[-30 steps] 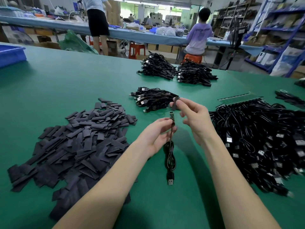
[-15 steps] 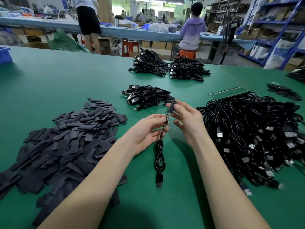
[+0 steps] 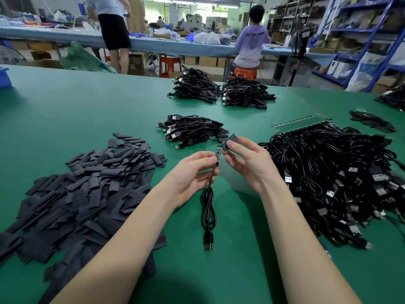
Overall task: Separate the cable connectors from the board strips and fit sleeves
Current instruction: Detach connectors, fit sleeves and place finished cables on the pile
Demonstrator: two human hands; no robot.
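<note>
- Head view: the left hand (image 3: 192, 176) pinches a cable (image 3: 208, 207) just below its little board (image 3: 218, 152), thumb and forefinger closed on the wire, the other fingers curled loosely beneath.
- The board stands almost upright, tilted slightly toward the right hand (image 3: 245, 161), and the rest of the cable hangs in a loop with its plug (image 3: 208, 243) just over the mat (image 3: 87, 110).
- The right hand pinches a sleeve (image 3: 229, 141) between thumb and forefinger, its lower mouth touching or just beside the board's top edge. I cannot tell whether it has started over.
- From here, the step looks like threading the sleeve down over the board.
- To do it well, I would say squeeze the flat sleeve by its edges so the mouth opens, or it will catch on the board's corner.
- Keep the left pinch close under the board, so the thin wire does not bend as the sleeve pushes down.
- Line the sleeve up with the board's tilt, then slide straight along it until the parts are covered.
- Spare sleeves lie in a pile (image 3: 83, 189) on the left, the unsleeved cables in a heap (image 3: 341, 185) on the right with a strip (image 3: 295, 125) behind it, and the bundle (image 3: 192, 131) ahead looks to be the sleeved ones.
</note>
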